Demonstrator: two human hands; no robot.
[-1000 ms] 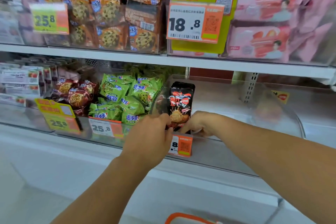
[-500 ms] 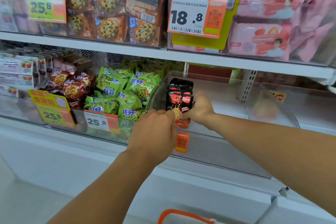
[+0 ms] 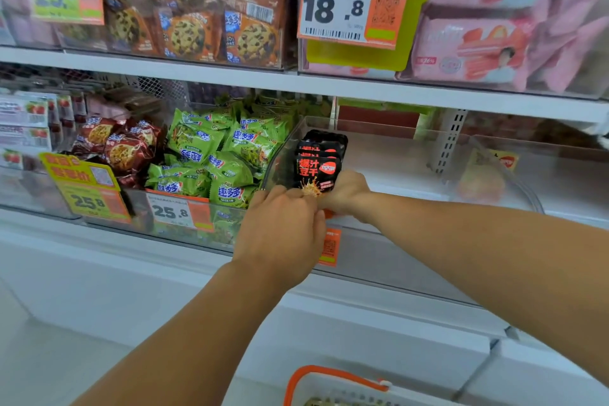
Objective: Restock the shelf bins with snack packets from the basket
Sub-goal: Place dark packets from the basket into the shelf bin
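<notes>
Black packets (image 3: pixel 318 163) stand upright, long axis vertical, at left front of clear bin (image 3: pixel 412 142); right hand (image 3: pixel 346 193) pinches their base, left hand (image 3: pixel 283 227) just beside, apparently gripping too; basket (image 3: pixel 329 386) below.

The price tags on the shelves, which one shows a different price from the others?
The big white-and-orange price tag on the upper shelf, in front of the pink packets: it reads 18.8. The tags on the lower bins read 25.8.
</notes>
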